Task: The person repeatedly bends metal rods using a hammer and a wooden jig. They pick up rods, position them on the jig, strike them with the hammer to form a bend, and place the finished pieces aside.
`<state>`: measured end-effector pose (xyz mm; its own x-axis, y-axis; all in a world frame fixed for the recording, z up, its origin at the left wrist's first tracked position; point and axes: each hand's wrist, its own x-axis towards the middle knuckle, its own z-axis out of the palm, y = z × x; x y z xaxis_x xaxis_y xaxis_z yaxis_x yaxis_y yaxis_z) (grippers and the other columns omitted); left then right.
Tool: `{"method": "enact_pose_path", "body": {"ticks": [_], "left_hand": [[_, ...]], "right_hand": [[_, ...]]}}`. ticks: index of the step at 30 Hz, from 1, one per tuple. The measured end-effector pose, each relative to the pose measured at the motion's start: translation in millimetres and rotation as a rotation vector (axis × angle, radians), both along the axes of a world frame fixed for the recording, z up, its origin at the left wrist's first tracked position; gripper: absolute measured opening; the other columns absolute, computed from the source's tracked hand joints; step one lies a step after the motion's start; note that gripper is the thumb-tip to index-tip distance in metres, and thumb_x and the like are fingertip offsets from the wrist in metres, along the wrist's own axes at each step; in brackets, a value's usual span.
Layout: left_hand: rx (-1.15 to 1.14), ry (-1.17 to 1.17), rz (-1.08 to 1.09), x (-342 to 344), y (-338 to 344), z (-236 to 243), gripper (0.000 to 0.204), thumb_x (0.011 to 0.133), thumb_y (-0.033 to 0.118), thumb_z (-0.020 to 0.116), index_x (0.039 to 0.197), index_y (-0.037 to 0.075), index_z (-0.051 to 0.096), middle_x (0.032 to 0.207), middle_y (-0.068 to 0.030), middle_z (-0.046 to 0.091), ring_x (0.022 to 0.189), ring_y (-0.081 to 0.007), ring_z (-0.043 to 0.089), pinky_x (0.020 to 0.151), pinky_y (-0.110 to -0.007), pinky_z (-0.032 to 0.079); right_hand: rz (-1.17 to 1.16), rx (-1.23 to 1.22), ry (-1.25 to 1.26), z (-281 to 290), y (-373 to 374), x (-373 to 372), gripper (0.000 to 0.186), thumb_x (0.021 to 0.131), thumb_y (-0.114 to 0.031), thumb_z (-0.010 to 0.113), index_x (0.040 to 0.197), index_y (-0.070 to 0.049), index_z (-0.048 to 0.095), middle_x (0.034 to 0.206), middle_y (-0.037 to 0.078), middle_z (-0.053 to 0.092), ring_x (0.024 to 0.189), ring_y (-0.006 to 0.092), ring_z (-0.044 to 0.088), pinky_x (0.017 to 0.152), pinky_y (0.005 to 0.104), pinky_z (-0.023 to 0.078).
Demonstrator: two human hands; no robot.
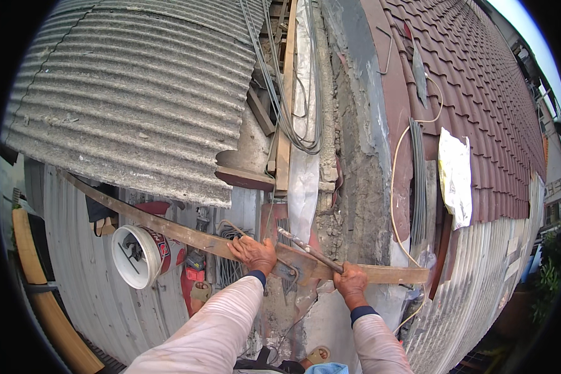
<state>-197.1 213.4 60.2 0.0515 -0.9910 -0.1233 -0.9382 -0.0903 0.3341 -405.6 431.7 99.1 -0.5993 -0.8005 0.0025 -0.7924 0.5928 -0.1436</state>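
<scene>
The left hand (253,252) pressed its fingers (243,244) closed over a long wooden plank (187,235) running out both ways beneath them. The right hand (351,280) gripped a hammer handle (311,250), angled up-left across the plank.

Rough wooden plank (187,235); rusty metal rod (308,248)

Head cam, looks down (fisheye) over roofs (137,93).

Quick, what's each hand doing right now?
Left hand: pressed down on the long rusty metal strip, fingers curled over it.
Right hand: closed around a metal rod.
</scene>
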Motion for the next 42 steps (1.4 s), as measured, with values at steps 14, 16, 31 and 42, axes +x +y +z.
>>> {"method": "enact_pose_path", "body": {"ticks": [14,16,31,42], "left_hand": [[-0.119,0.219,0.03,18.4,-7.1,-13.6,0.035,0.103,0.032,0.065,0.102,-0.003,0.069,0.111,-0.02,0.073,0.128,-0.0341,0.059,0.128,-0.056,0.025],[0.008,0.407,0.115,27.7,-12.8,-1.7,0.032,0.106,0.03,0.065,0.1,-0.002,0.069,0.103,-0.0175,0.075,0.114,-0.0295,0.065,0.116,-0.053,0.04],[0.5,0.881,-0.867,167.6,144.9,94.4,0.017,0.107,0.018,0.066,0.1,0.002,0.067,0.09,-0.0138,0.069,0.088,-0.0298,0.07,0.082,-0.044,0.056],[0.279,-0.335,-1.678,212.6,49.7,-170.5,0.028,0.096,0.017,0.067,0.119,0.024,0.082,0.109,-0.002,0.074,0.121,-0.0255,0.063,0.097,-0.05,0.048]], "right_hand": [[-0.036,0.055,-0.024,17.4,-9.3,2.0,0.026,0.08,-0.034,0.084,0.087,-0.011,0.073,0.088,0.014,0.076,0.085,0.0377,0.076,0.076,0.0516,0.06],[-0.035,0.043,-0.03,16.4,-8.1,1.6,0.026,0.082,-0.035,0.084,0.089,-0.012,0.074,0.09,0.015,0.076,0.086,0.0387,0.076,0.076,0.0522,0.06],[0.0,0.054,0.04,12.3,-7.8,-3.5,0.026,0.088,-0.033,0.079,0.087,-0.009,0.07,0.09,0.016,0.075,0.086,0.0406,0.073,0.074,0.0522,0.057],[0.009,-0.036,0.032,15.2,-8.0,0.5,0.033,0.1,-0.041,0.079,0.094,-0.009,0.078,0.071,0.014,0.069,0.064,0.0339,0.069,0.064,0.0442,0.054]]}}
